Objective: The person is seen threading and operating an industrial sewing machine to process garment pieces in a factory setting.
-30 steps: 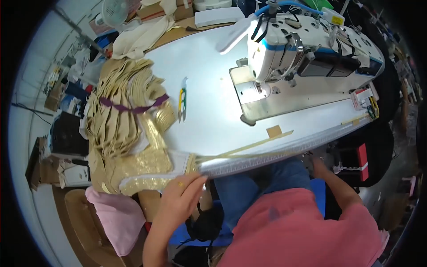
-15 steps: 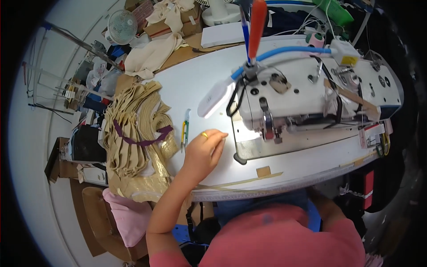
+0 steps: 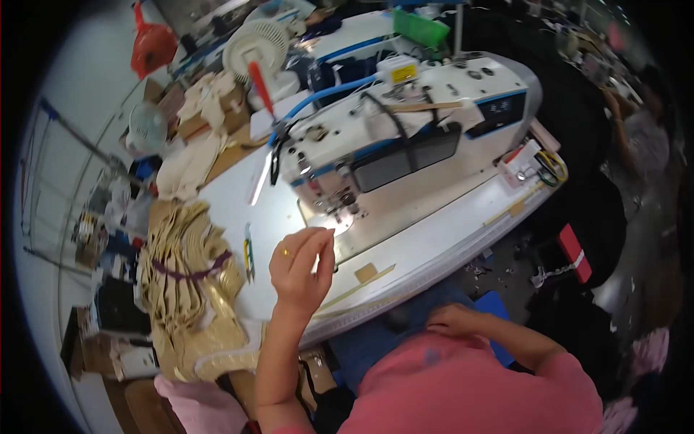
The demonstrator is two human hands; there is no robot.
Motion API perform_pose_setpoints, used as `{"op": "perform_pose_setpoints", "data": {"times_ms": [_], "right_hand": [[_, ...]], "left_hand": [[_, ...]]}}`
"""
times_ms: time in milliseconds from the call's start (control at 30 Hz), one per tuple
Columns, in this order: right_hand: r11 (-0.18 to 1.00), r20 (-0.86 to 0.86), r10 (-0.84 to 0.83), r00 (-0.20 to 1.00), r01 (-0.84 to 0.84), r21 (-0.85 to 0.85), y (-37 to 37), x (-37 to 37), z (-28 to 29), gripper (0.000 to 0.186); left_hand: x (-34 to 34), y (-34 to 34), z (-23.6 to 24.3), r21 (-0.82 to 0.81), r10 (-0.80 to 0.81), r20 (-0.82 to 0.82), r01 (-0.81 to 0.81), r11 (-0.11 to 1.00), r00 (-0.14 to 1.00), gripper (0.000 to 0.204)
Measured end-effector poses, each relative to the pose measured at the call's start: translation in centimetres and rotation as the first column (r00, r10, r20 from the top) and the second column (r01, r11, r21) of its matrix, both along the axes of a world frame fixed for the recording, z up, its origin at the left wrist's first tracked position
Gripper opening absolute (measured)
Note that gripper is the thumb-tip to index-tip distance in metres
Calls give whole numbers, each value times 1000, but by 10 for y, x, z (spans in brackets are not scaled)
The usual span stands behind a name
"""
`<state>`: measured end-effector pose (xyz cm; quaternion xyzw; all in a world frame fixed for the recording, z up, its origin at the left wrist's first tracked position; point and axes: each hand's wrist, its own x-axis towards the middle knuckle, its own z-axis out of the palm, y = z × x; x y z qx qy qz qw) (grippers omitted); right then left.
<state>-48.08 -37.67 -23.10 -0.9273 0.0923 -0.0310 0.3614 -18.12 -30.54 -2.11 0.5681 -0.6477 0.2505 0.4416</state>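
Raised over the white sewing table [image 3: 235, 177], my left hand [image 3: 300, 271] has thumb and forefinger pinched together. Whatever the fingertips hold, if anything, is too small to make out. It is close to the needle area of a white sewing machine [image 3: 426, 108]. My right hand [image 3: 455, 320] rests on my lap by the hem of the pink shirt, its fingers lying loosely with nothing seen in them. Thread snips [image 3: 249, 253] with yellow and green handles lie on the table, left of my left hand. Farther left is a pile of tan fabric pieces [image 3: 181, 249] tied with a purple strip.
A small tan square [image 3: 366, 273] lies by the table's front edge. At the right end stands a small box [image 3: 520, 165] of tools. Fans [image 3: 254, 52] and cloth-covered boxes fill the back. A red-and-black box [image 3: 571, 253] is on the right, below table height.
My view has swung to the right, showing more of the machine and floor. My left hand keeps its pinch and looks raised nearer to me. My right hand has come into view on my lap.
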Motion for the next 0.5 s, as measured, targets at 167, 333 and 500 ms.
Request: {"op": "perform_pose_setpoints", "data": {"times_ms": [167, 333, 500], "right_hand": [[970, 400, -230, 887, 241, 22, -35, 9, 107, 7], [849, 603, -501, 621, 486, 204, -94, 14, 215, 10], [863, 742, -416, 525, 486, 139, -154, 21, 264, 12]], "left_hand": [[-22, -41, 58, -13, -156, 150, 160, 987, 976, 20], [-23, -86, 100, 48, -200, 58, 198, 979, 978, 12], [-32, -117, 147, 87, -273, 5, 272, 958, 962, 11]]}}
